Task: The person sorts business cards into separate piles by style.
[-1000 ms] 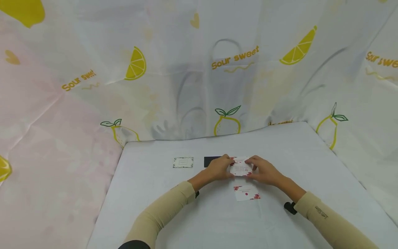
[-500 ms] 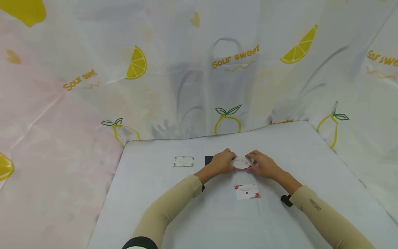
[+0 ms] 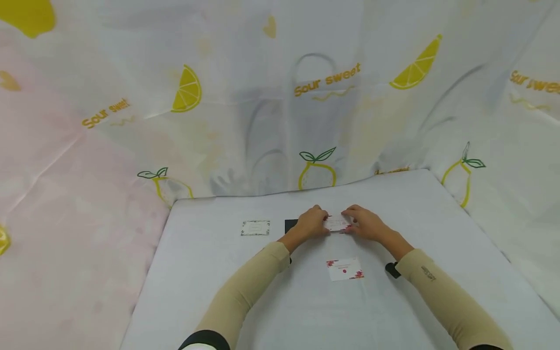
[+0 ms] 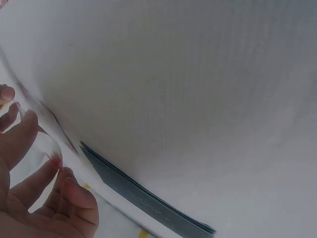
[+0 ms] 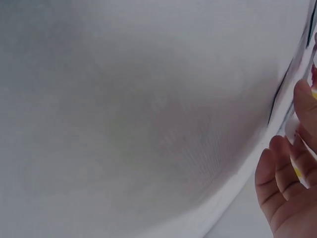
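Note:
Both hands hold a white card (image 3: pixel 336 222) with red floral corners, one at each end, toward the back of the table. The left hand (image 3: pixel 311 223) pinches its left end between thumb and fingers; in the left wrist view the card (image 4: pixel 49 145) shows between them. At the right end, the right hand (image 3: pixel 366 223) pinches with thumb below and fingers above. A similar red-cornered card (image 3: pixel 345 269) lies nearer on the table. Partly behind the left hand is a dark stack of cards (image 3: pixel 290 225), its layered edge visible in the left wrist view.
A pale card with a leafy border (image 3: pixel 255 228) lies at the left of the row. The white-covered table (image 3: pixel 306 311) ends at the back against a hanging lemon-print curtain (image 3: pixel 271 121).
Both hands have moved farther back with the red-cornered card, away from the nearer card. The held card now looks more foreshortened, and the other cards have stayed put.

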Demonstrator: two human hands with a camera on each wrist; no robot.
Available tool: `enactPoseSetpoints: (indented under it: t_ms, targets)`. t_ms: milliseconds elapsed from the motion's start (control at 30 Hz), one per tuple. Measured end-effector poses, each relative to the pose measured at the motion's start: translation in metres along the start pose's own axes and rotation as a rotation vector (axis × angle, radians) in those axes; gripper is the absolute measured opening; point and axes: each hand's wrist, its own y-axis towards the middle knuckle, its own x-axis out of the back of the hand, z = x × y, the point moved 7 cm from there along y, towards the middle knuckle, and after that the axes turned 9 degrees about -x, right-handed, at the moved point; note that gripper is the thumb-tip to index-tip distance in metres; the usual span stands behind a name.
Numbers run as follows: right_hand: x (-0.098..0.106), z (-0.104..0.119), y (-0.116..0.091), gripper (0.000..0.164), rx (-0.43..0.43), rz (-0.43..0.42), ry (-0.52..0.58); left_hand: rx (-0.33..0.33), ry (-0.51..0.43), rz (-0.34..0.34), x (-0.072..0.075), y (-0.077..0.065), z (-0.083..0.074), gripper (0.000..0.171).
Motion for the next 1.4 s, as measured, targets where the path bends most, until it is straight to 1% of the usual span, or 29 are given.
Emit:
enactPoseSetpoints:
  t_ms: [167,400,667,933,1200,1400]
  targets:
    - [-0.006,-0.001,0.002,0.05,-0.023,0.029,0.003,0.006,0.009,0.037,-0.005,0.005,0.002,0.048]
    - [-0.01,-0.004,0.004,0.049,-0.074,0.069,0.044,0.008,0.015,0.061,-0.01,0.01,0.006,0.047]
    - [-0.012,-0.007,0.007,0.048,-0.081,0.091,0.084,-0.005,-0.015,0.072,-0.009,0.008,0.007,0.048]
    - [-0.017,-0.014,0.01,0.05,-0.125,0.129,0.121,0.0,-0.023,0.103,-0.011,0.007,0.007,0.05]
    - [-0.018,-0.009,0.008,0.048,-0.09,0.128,0.156,0.0,-0.027,0.091,-0.011,0.005,0.007,0.048]
    - [-0.017,-0.011,0.007,0.049,-0.121,0.125,0.174,0.008,-0.029,0.09,-0.011,0.005,0.008,0.047]
